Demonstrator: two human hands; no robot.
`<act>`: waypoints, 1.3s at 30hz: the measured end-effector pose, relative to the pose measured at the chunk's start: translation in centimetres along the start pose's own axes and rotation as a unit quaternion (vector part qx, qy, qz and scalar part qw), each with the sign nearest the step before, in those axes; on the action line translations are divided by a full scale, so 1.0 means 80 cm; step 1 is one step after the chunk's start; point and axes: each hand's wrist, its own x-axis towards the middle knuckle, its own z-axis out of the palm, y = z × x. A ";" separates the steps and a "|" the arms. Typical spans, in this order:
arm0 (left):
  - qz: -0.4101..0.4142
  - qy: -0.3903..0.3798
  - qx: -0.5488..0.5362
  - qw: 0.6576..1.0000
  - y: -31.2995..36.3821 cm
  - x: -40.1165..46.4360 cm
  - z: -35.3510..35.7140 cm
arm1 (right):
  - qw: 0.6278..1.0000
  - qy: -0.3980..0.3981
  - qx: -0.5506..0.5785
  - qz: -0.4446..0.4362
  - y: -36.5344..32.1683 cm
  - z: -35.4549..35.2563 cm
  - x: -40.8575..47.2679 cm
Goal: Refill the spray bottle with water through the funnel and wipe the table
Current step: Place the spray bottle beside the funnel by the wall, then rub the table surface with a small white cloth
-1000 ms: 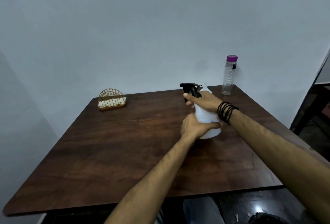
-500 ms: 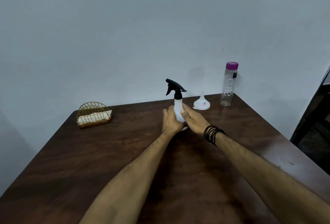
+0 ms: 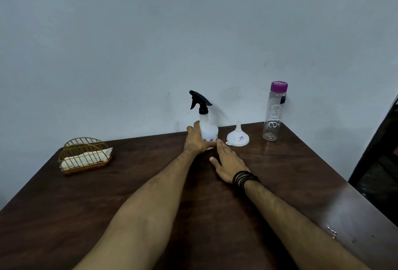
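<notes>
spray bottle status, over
Left hand grips spray bottle, upright, trigger head on. Right hand open, off it. Funnel upside down beside it. Nothing in the way.

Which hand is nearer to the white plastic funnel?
The right hand. Its fingertips lie just left of the white plastic funnel; the left hand grips the white spray bottle, farther left.

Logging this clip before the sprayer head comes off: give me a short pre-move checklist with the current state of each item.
1. Spray bottle upright on the table: ok.
2. Left hand grips the bottle's body: ok.
3. Right hand free for the sprayer head: ok, open, beside the base.
4. Sprayer head removed: not ok, it is on.
5. Funnel within reach: ok, upside down just right of the bottle.
6. Water bottle holds water: cannot tell; purple cap on.
</notes>
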 end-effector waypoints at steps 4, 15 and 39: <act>0.003 0.005 0.008 1.000 -0.002 0.009 0.000 | 0.999 -0.009 -0.050 -0.007 0.006 0.009 0.007; -0.006 -0.112 0.208 0.972 -0.075 -0.073 -0.059 | 0.991 -0.040 -0.128 0.018 -0.004 0.016 -0.001; -0.190 0.145 0.273 0.932 -0.296 -0.211 -0.270 | 0.986 -0.031 0.076 -0.142 -0.319 0.098 0.107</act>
